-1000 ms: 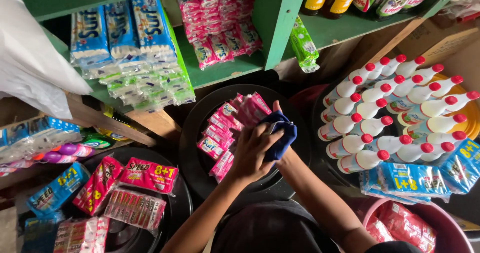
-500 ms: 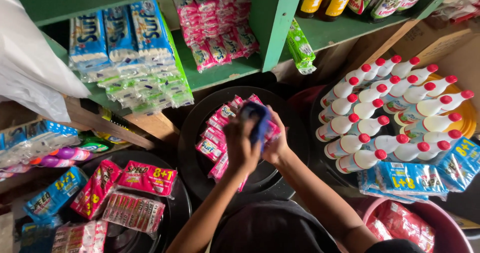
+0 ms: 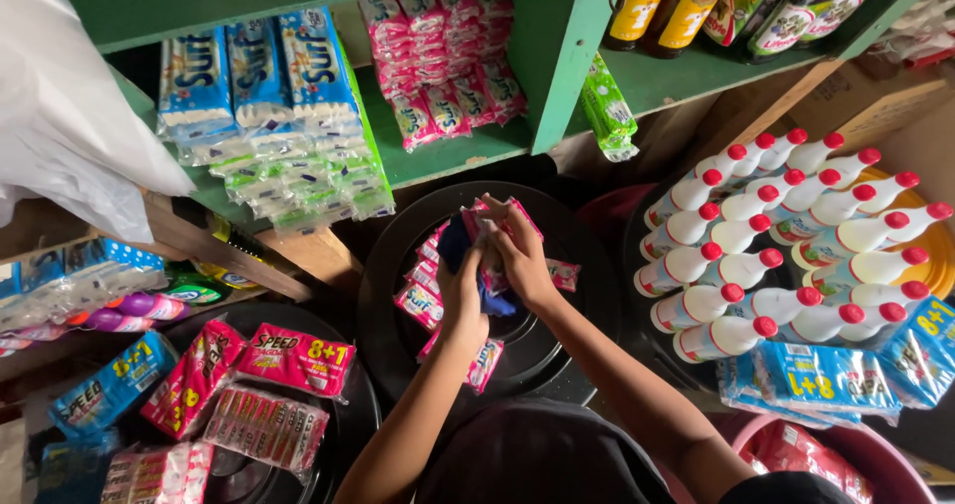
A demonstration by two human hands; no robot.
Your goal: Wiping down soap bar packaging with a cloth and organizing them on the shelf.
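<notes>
Head cam: both hands meet over the black lid (image 3: 557, 355). The left hand (image 3: 464, 290) grips a blue cloth (image 3: 458, 240), the right hand (image 3: 519, 255) pinches a pink sachet strip (image 3: 497, 220). More pink sachets (image 3: 423, 300) lie just left, white red-capped bottles (image 3: 786, 240) off right.

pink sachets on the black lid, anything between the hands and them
Nothing visible does. The left hand and right hand already grip a few pink sachets, with a blue cloth bunched against them, above the black lid.
</notes>
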